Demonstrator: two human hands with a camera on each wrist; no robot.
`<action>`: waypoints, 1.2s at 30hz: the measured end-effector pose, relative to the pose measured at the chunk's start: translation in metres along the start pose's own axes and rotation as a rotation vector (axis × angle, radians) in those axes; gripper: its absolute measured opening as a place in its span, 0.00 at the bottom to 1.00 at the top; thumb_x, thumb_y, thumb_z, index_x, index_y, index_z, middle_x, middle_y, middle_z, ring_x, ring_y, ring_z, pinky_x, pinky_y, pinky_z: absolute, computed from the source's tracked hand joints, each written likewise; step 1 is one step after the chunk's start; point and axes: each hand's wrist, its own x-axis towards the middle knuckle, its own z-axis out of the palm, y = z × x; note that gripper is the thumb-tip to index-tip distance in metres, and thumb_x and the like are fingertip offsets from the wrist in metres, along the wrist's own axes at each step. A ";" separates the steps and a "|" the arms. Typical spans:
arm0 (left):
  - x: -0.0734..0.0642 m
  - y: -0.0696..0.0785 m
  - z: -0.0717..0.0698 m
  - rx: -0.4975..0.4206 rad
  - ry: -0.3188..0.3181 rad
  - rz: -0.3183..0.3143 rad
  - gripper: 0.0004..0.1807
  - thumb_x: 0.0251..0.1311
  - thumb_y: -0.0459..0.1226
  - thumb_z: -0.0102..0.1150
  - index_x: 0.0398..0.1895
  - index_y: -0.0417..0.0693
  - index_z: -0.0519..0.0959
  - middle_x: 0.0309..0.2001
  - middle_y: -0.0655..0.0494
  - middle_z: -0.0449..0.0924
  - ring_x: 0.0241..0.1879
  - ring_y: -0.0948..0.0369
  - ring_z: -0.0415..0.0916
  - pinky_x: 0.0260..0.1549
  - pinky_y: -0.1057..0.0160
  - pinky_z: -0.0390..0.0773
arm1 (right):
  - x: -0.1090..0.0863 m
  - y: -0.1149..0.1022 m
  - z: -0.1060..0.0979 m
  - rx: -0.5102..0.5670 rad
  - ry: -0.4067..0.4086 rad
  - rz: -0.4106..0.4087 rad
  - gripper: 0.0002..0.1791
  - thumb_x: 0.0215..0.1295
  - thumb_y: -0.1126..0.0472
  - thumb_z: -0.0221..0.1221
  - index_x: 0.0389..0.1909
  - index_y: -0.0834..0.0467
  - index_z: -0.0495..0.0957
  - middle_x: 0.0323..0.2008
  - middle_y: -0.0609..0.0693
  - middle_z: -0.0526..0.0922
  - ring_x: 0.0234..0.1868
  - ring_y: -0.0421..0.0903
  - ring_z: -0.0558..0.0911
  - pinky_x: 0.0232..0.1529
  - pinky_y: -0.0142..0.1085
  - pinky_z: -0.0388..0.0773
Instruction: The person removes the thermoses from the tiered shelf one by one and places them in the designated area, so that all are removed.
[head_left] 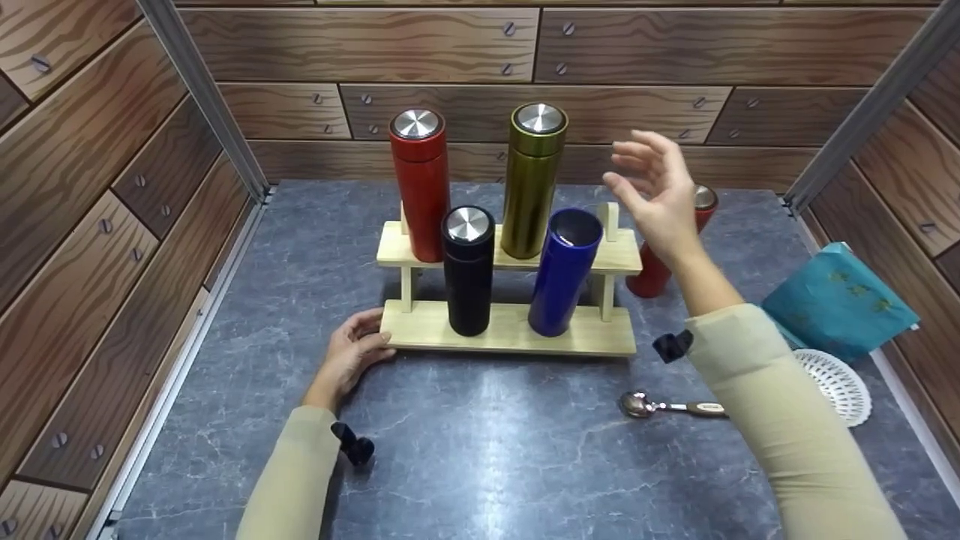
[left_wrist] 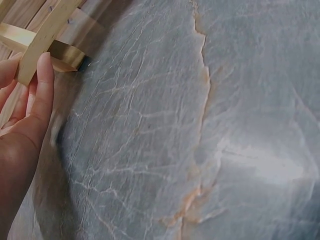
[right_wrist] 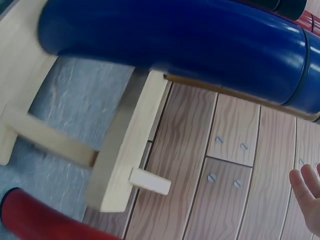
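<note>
Beige sleeve (head_left: 787,427) nearest the camera. With left hand (head_left: 349,356), pinches lower left end of two-tier, pale-wood rack (head_left: 508,330), set on grey tabletop (head_left: 450,450), bearing four cylindrical flasks (head_left: 469,289). Holds right hand (head_left: 664,196) aloft, loose, grasping nothing. Visible from left wrist alone: orange vein (left_wrist: 206,85).

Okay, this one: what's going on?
Someone's left hand grips the rack at its lower left. The right hand, raised on the right side, holds nothing. A red bottle and a gold bottle stand on the upper shelf, a black bottle and a blue bottle below. Another red bottle stands on the table.
</note>
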 end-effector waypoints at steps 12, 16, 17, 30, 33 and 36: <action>0.000 -0.001 0.002 -0.003 0.003 -0.004 0.31 0.51 0.25 0.64 0.60 0.38 0.67 0.52 0.40 0.69 0.38 0.52 0.77 0.37 0.54 0.82 | 0.023 -0.006 0.025 0.019 -0.111 0.208 0.33 0.54 0.66 0.66 0.60 0.58 0.63 0.53 0.58 0.74 0.53 0.51 0.74 0.53 0.41 0.74; 0.000 -0.001 0.002 0.002 0.001 -0.004 0.31 0.50 0.25 0.64 0.60 0.39 0.67 0.53 0.40 0.69 0.39 0.52 0.77 0.37 0.55 0.82 | 0.030 -0.004 0.031 0.032 -0.156 0.259 0.34 0.54 0.65 0.66 0.61 0.59 0.62 0.55 0.60 0.73 0.54 0.53 0.72 0.55 0.41 0.72; 0.000 -0.001 0.002 0.006 0.001 -0.002 0.31 0.50 0.25 0.64 0.60 0.39 0.67 0.53 0.40 0.69 0.39 0.53 0.77 0.37 0.55 0.82 | 0.032 -0.004 0.032 0.036 -0.173 0.271 0.35 0.54 0.65 0.66 0.62 0.60 0.62 0.55 0.60 0.72 0.54 0.54 0.72 0.55 0.41 0.72; -0.001 0.000 0.004 0.002 0.013 -0.009 0.31 0.51 0.24 0.63 0.61 0.38 0.65 0.54 0.39 0.68 0.39 0.53 0.77 0.35 0.57 0.83 | 0.043 0.003 0.051 0.043 -0.248 0.335 0.40 0.48 0.65 0.69 0.63 0.57 0.61 0.52 0.59 0.74 0.50 0.53 0.75 0.50 0.40 0.75; -0.001 0.001 0.004 -0.010 0.014 -0.010 0.31 0.51 0.23 0.62 0.60 0.38 0.66 0.53 0.40 0.69 0.38 0.52 0.77 0.35 0.56 0.83 | 0.045 0.006 0.056 0.038 -0.227 0.327 0.40 0.46 0.67 0.70 0.62 0.58 0.62 0.50 0.58 0.74 0.48 0.52 0.76 0.50 0.40 0.75; -0.001 0.001 0.004 -0.017 0.016 -0.006 0.30 0.52 0.23 0.61 0.60 0.38 0.67 0.53 0.40 0.69 0.37 0.53 0.77 0.36 0.57 0.83 | 0.048 0.008 0.062 0.037 -0.228 0.326 0.42 0.45 0.67 0.71 0.62 0.57 0.62 0.51 0.57 0.73 0.48 0.52 0.75 0.51 0.40 0.74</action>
